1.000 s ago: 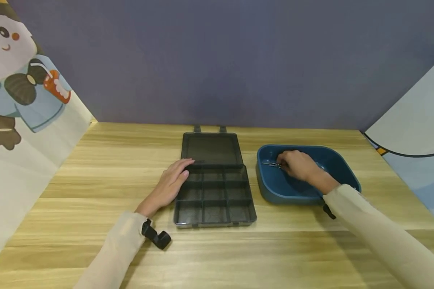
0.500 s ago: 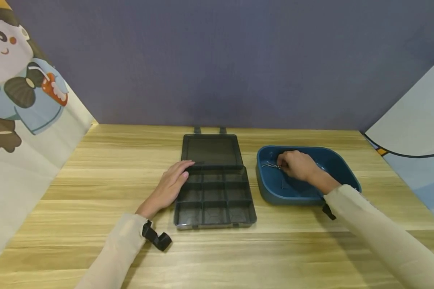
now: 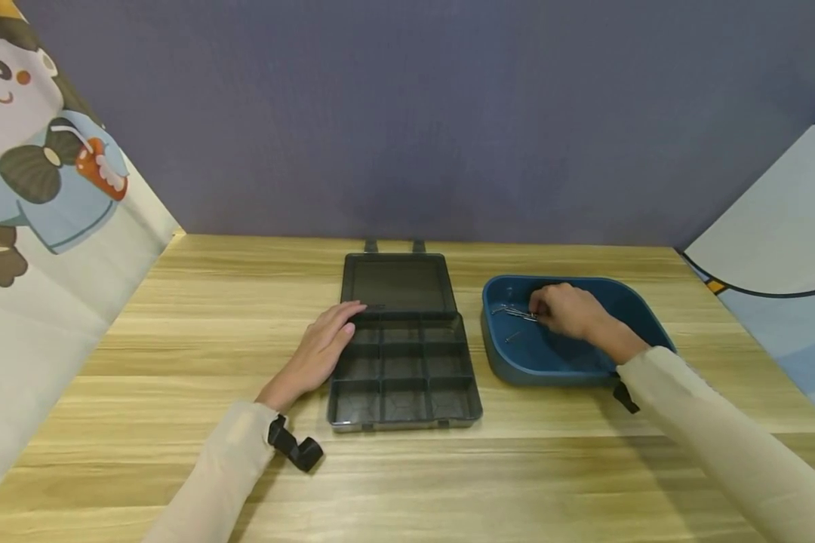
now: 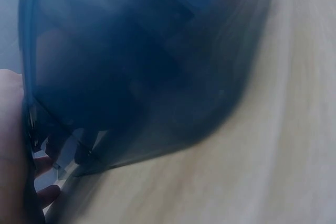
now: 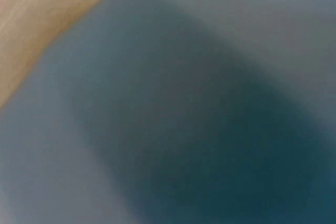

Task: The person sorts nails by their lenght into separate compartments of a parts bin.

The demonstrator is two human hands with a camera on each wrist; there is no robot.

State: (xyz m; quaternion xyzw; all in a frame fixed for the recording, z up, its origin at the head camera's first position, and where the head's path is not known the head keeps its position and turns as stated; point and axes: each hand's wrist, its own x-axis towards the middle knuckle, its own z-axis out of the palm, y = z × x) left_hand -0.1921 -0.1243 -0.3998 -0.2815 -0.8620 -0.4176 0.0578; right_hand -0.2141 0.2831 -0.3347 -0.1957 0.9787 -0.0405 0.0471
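A dark translucent compartment box [image 3: 404, 362] lies on the table with its lid [image 3: 399, 283] folded back. My left hand [image 3: 321, 343] rests along the box's left side, fingers extended and fingertips near the hinge. In the left wrist view, the dark plastic box [image 4: 131, 66] fills much of the frame, and parts of the left hand [image 4: 11, 145] show at the left edge. My right hand [image 3: 567, 311] reaches into a blue bin [image 3: 564, 375] with bent fingers. Its fingertips are at several thin metal pieces [image 3: 516, 311]; whether they pinch one is hidden. The right wrist view is blurred.
A single thin metal piece [image 3: 512, 337] lies apart on the bin floor. The wooden table [image 3: 407, 483] ends at a grey-purple panel [image 3: 421, 121] behind the box. Printed cloths [image 3: 54, 173] hang at the left and right sides.
My right hand has shifted slightly right inside the bin. More of the thin metal pieces show, spread at its fingertips. The left hand has stayed on the box.
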